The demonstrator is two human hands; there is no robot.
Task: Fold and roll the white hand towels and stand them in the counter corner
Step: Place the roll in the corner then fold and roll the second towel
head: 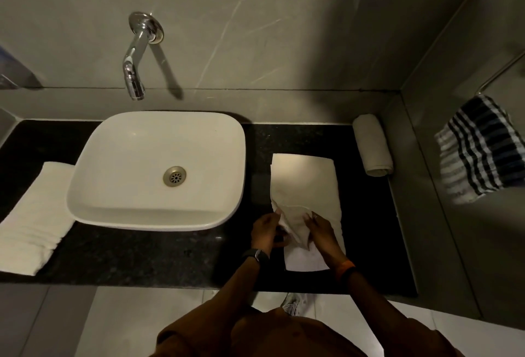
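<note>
So, white towel (305, 183) lies flat on black counter (159, 254) right of sink (159, 169), folded into long strip, near end lifted. Left hand (265, 231) and right hand (322, 230) both pinched shut on that near end, curling it up, looks like start of roll. Finished roll (372, 148) further right of sink, by corner wall, lying down rather than standing. Another towel (34, 220) waits left of sink, probably next in line.
</note>
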